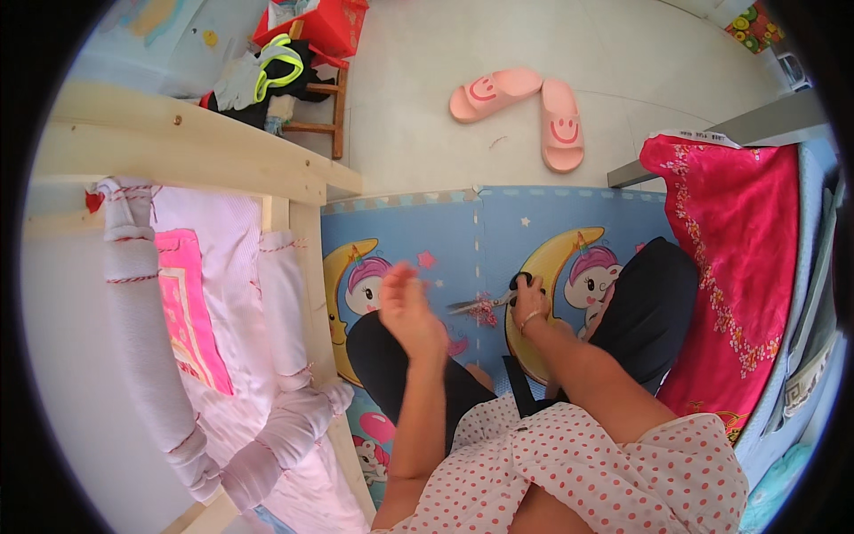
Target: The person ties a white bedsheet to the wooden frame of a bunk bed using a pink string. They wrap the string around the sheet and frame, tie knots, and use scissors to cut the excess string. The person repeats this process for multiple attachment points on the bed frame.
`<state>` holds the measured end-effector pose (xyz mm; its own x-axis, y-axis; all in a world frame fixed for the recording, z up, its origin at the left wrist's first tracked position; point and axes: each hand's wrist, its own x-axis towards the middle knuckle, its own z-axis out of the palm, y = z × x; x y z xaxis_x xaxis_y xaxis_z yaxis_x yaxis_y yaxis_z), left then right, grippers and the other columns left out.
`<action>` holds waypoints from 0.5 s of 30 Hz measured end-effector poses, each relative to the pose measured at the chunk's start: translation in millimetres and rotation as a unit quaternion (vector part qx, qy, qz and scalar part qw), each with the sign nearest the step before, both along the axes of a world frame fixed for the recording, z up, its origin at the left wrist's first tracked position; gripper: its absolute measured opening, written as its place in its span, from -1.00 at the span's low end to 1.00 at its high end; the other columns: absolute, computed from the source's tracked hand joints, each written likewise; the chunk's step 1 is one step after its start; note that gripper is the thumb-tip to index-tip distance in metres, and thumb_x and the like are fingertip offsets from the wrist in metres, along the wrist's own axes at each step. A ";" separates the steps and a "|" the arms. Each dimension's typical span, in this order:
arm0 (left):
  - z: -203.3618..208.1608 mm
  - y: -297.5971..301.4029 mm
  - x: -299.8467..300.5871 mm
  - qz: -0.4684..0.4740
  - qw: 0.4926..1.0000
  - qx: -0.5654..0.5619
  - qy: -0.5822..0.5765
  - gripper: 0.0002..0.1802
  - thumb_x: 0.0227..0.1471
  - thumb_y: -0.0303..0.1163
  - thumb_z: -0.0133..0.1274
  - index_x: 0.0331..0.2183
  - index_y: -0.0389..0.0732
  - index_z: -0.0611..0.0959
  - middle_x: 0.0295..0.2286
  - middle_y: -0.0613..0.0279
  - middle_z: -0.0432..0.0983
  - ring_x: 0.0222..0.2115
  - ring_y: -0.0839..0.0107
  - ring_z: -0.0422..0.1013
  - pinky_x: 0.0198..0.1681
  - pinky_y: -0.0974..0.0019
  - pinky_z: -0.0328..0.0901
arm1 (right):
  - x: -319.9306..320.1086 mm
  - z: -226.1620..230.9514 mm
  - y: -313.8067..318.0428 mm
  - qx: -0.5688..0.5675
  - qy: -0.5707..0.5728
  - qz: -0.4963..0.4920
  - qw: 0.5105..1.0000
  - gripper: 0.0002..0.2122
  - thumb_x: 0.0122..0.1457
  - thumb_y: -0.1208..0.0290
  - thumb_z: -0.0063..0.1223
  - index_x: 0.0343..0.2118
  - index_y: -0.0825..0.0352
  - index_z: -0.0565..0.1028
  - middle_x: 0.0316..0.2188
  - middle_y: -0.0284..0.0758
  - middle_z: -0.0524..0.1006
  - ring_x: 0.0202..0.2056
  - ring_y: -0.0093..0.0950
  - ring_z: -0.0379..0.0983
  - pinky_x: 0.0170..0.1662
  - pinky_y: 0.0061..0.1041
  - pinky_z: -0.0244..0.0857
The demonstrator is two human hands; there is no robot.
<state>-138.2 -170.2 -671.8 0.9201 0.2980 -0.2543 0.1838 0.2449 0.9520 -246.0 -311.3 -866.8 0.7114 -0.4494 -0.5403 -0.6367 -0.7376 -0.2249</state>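
My right hand (532, 307) is closed round the dark handles of a pair of scissors (469, 307). The blades point left, low over the foam mat. Beside them on the mat lies a small tangle of red and white string (484, 313). My left hand (409, 307) is raised over my left knee, apart from the scissors. Its fingers are smeared by motion, and I cannot make out anything in them.
A wooden frame (313, 294) stands at left, with white cloth padding (147, 329) tied on by red and white string. Red patterned cloth (747, 258) hangs at right. Pink slippers (562, 125) lie on the floor beyond the blue mat (436, 214). A wooden stool (338, 111) holds clothes.
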 end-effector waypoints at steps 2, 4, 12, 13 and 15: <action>-38.1 -6.4 -31.1 0.007 0.989 -0.061 0.138 -0.78 -0.05 -0.63 -0.10 -0.27 -0.27 0.45 -0.33 0.24 0.38 -0.33 0.47 0.33 -0.29 0.37 0.28 | 19.4 10.2 -12.4 0.001 0.081 0.064 0.995 -0.57 -0.16 0.51 0.11 -0.16 0.20 0.26 -0.18 -0.13 0.20 -0.29 -0.15 0.43 -0.29 -0.25 0.34; -73.1 -10.1 -59.6 0.024 0.952 -0.124 0.277 -0.80 -0.07 -0.61 -0.09 -0.29 -0.27 0.43 -0.37 0.26 0.36 -0.38 0.46 0.33 -0.33 0.37 0.28 | 41.4 26.3 -19.6 -0.013 0.150 0.148 0.977 -0.55 -0.15 0.35 0.16 -0.13 0.28 0.35 -0.09 -0.20 0.27 -0.27 -0.28 0.47 -0.21 -0.38 0.39; -93.3 -64.1 -85.4 -0.075 0.828 -0.284 0.478 -0.59 0.06 -0.28 -0.07 -0.10 -0.34 0.36 -0.17 0.02 0.33 -0.11 0.13 0.27 -0.09 0.13 0.19 | 98.0 158.7 -63.5 0.061 0.224 0.302 0.925 -0.41 -0.30 -0.13 0.15 -0.34 0.34 0.53 -0.44 -0.19 0.48 -0.34 -0.28 0.48 -0.27 -0.36 0.38; -99.1 -66.3 -79.5 -0.089 0.836 -0.325 0.434 -0.59 0.06 -0.27 -0.07 -0.11 -0.33 0.38 -0.18 0.01 0.35 -0.13 0.13 0.29 -0.10 0.13 0.20 | 100.2 170.2 -67.4 0.062 0.224 0.310 0.922 -0.36 -0.32 -0.18 0.14 -0.33 0.37 0.51 -0.49 -0.19 0.47 -0.36 -0.28 0.48 -0.29 -0.35 0.37; -106.5 -70.9 -66.9 -0.119 0.841 -0.404 0.341 -0.60 0.07 -0.23 -0.08 -0.14 -0.33 0.43 -0.20 -0.01 0.39 -0.18 0.12 0.33 -0.12 0.14 0.20 | 85.8 188.0 -61.3 -0.007 0.065 0.330 0.942 -0.41 -0.31 -0.13 0.16 -0.38 0.38 0.50 -0.50 -0.20 0.47 -0.40 -0.29 0.47 -0.33 -0.37 0.36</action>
<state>-205.1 -241.2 -778.3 0.4876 -0.3967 -0.7777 0.7543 0.6400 0.1465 -160.2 -372.6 -678.8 0.7668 0.0595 -0.6391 -0.0604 -0.9846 -0.1642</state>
